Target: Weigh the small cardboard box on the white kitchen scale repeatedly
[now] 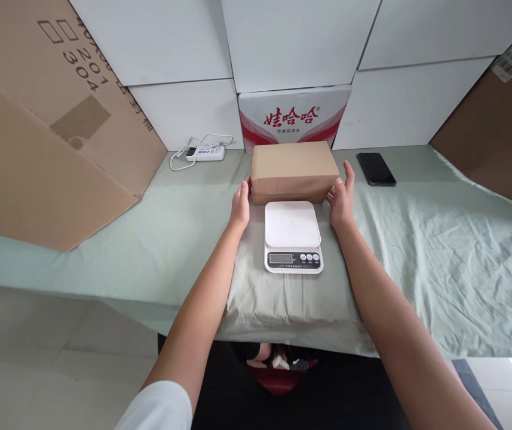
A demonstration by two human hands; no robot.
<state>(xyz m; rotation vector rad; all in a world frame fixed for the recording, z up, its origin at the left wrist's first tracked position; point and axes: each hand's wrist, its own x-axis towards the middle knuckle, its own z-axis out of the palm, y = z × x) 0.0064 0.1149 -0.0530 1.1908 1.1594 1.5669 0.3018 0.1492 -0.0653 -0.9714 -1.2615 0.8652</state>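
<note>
A closed brown cardboard box (295,173) is held between my two hands, behind a white kitchen scale (292,226). My left hand (241,204) presses against the box's left end, its fingertips partly hidden along that side. At the lower right corner, my right hand (342,196) grips the opposite end with some fingers bent against it and one finger raised off it. The scale's platform is bare, and its display shows no readable digits. Whether the box rests on the cloth or is slightly lifted, I cannot tell.
A black phone (376,169) lies right of my right hand. At the back left are a white power strip (205,153) and its cable. A printed white carton (295,116) stands behind the box. Large cardboard panels (49,161) flank the cloth-covered table (148,239).
</note>
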